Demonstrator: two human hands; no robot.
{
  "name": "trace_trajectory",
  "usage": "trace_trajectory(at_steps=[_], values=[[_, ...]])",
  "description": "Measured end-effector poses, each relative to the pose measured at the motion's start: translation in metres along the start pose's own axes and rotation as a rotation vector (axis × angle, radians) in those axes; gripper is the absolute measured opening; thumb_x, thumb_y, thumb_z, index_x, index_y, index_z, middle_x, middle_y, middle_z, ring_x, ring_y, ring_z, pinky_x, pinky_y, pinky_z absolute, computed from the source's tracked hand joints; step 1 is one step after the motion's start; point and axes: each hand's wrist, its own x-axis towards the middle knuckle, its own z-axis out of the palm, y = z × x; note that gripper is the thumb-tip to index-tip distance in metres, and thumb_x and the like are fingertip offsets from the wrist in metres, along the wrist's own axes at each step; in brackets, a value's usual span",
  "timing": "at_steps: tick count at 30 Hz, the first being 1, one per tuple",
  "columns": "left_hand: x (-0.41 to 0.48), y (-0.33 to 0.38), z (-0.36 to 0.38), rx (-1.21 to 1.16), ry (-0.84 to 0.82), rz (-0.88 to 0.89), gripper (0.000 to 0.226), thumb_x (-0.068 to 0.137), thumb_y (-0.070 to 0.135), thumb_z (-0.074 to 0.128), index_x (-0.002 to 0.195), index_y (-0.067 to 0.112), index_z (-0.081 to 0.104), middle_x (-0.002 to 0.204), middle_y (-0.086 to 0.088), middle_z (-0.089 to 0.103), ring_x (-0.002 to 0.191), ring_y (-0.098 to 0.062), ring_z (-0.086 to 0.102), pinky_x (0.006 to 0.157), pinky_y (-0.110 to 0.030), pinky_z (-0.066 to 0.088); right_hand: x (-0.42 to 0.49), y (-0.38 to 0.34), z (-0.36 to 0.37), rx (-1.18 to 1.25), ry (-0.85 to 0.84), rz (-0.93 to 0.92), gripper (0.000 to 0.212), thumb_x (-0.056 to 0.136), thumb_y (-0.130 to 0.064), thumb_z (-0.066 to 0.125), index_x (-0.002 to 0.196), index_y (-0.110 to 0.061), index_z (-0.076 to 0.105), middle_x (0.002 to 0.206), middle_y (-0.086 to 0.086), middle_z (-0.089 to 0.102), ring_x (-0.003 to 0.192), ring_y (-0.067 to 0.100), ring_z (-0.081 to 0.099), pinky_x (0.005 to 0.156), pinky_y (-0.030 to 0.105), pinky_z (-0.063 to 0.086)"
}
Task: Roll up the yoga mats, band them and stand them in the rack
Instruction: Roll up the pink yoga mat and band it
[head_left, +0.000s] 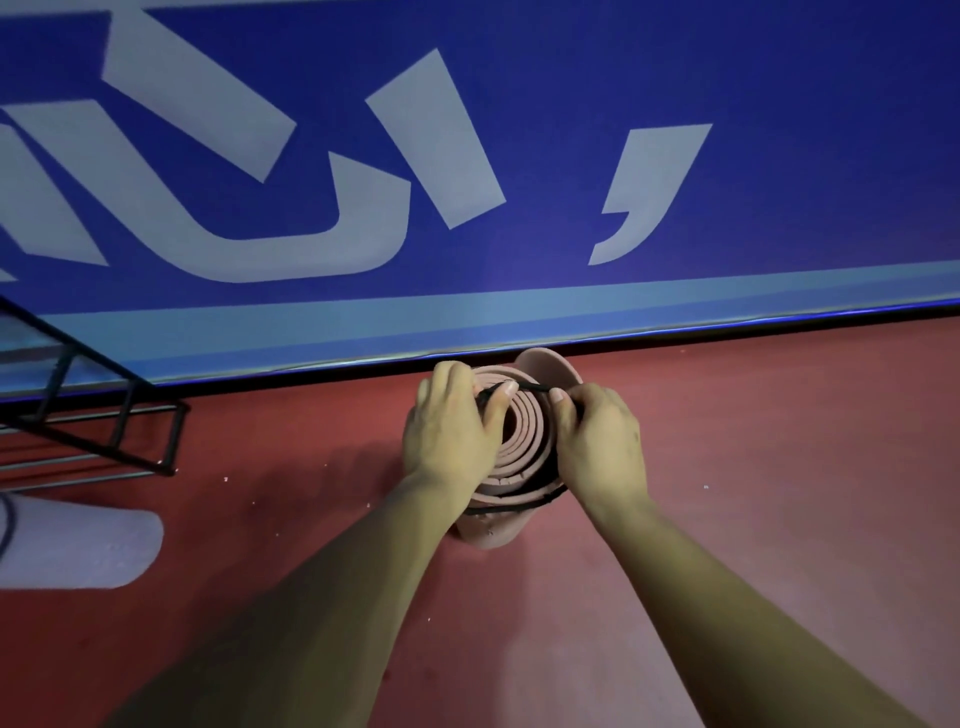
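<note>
1. A pink rolled foam yoga mat stands on end on the dark red floor, just in front of the wall's foot. It is seen from above, so its spiral of layers faces the camera.
2. The mat's outer flap is loose: it curls away from the coil at the far right of the roll.
3. A thin black elastic band is stretched over the top end of the roll. One strand runs across the far side between the two thumbs. Another strand wraps the near side of the roll, lower down.
4. The left grip lies over the left rim of the roll. Its fingers curl down the far-left side and its thumb is hooked against the band on top.
5. The right grip is at the right rim. It pinches the band between its thumb and curled fingers, with the palm against the mat's side.
6. Both bare forearms reach in from the bottom edge.
7. A black metal wire rack stands on the floor at the left edge, well apart from the pink mat.
8. Near the rack, at the lower left, a pale grey rolled mat lies on its side on the floor. A dark cord crosses it at the picture's edge.
9. Behind everything is a blue wall banner with large pale lettering and a lighter blue stripe along its bottom.
</note>
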Motion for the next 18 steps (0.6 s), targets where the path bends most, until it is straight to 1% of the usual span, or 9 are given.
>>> trace_trajectory(at_steps=[3, 7, 8, 10, 12, 15, 16, 18], values=[[0.005, -0.001, -0.002, 0.045, -0.030, 0.005, 0.036, 0.099, 0.054, 0.047, 0.089, 0.022, 0.035, 0.110, -0.001, 0.048, 0.105, -0.026, 0.047, 0.085, -0.043, 0.043, 0.009, -0.002, 0.007, -0.030, 0.037, -0.042, 0.029, 0.105, -0.026, 0.051, 0.077, -0.018, 0.050, 0.081, 0.002, 0.048, 0.077, 0.022, 0.040, 0.066, 0.026, 0.019], [0.011, -0.005, -0.004, 0.078, -0.066, 0.040, 0.032, 0.101, 0.052, 0.047, 0.092, 0.022, 0.039, 0.114, 0.000, 0.049, 0.107, -0.026, 0.047, 0.084, -0.041, 0.042, 0.020, -0.012, 0.011, 0.022, 0.077, -0.105, 0.036, 0.105, -0.021, 0.052, 0.069, -0.017, 0.045, 0.075, 0.001, 0.046, 0.072, 0.023, 0.038, 0.066, 0.027, 0.018], [0.011, -0.007, -0.004, 0.091, -0.076, 0.059, 0.031, 0.101, 0.051, 0.047, 0.096, 0.021, 0.044, 0.116, 0.000, 0.049, 0.108, -0.025, 0.047, 0.085, -0.041, 0.042, 0.023, -0.015, 0.013, 0.025, 0.069, -0.122, 0.039, 0.105, -0.021, 0.053, 0.067, -0.019, 0.042, 0.073, 0.001, 0.045, 0.071, 0.024, 0.037, 0.065, 0.027, 0.017], [0.011, -0.010, -0.005, 0.111, -0.092, 0.084, 0.033, 0.101, 0.049, 0.047, 0.109, 0.017, 0.052, 0.124, 0.000, 0.050, 0.113, -0.025, 0.047, 0.087, -0.041, 0.042, 0.026, -0.021, 0.017, 0.021, 0.026, -0.155, 0.043, 0.104, -0.022, 0.054, 0.064, -0.020, 0.040, 0.069, 0.001, 0.044, 0.068, 0.025, 0.037, 0.063, 0.029, 0.016], [0.009, -0.012, -0.006, 0.118, -0.094, 0.090, 0.040, 0.101, 0.050, 0.045, 0.117, 0.014, 0.055, 0.129, 0.000, 0.050, 0.115, -0.026, 0.047, 0.087, -0.041, 0.041, 0.027, -0.024, 0.022, 0.041, -0.002, -0.170, 0.041, 0.104, -0.022, 0.055, 0.064, -0.020, 0.044, 0.068, 0.000, 0.045, 0.067, 0.025, 0.038, 0.063, 0.030, 0.017], [0.007, -0.014, -0.009, 0.065, -0.099, 0.098, 0.054, 0.095, 0.057, 0.037, 0.121, 0.014, 0.056, 0.134, 0.003, 0.050, 0.120, -0.023, 0.048, 0.088, -0.039, 0.043, 0.029, -0.026, 0.027, 0.105, -0.017, -0.156, 0.032, 0.104, -0.025, 0.055, 0.073, -0.015, 0.059, 0.072, 0.003, 0.056, 0.070, 0.024, 0.046, 0.064, 0.028, 0.023], [0.007, -0.015, -0.011, 0.032, -0.101, 0.095, 0.055, 0.095, 0.058, 0.038, 0.124, 0.015, 0.055, 0.136, 0.005, 0.050, 0.124, -0.021, 0.048, 0.091, -0.038, 0.043, 0.028, -0.027, 0.029, 0.122, -0.026, -0.155, 0.031, 0.104, -0.026, 0.055, 0.075, -0.017, 0.059, 0.072, 0.002, 0.058, 0.070, 0.023, 0.048, 0.064, 0.028, 0.024], [0.007, -0.019, -0.012, -0.014, -0.088, 0.094, 0.052, 0.096, 0.056, 0.045, 0.131, 0.018, 0.053, 0.139, 0.008, 0.049, 0.126, -0.018, 0.048, 0.093, -0.036, 0.043, 0.027, -0.031, 0.030, 0.158, -0.047, -0.152, 0.027, 0.104, -0.028, 0.055, 0.078, -0.020, 0.059, 0.068, -0.006, 0.058, 0.069, 0.020, 0.051, 0.063, 0.026, 0.027]])
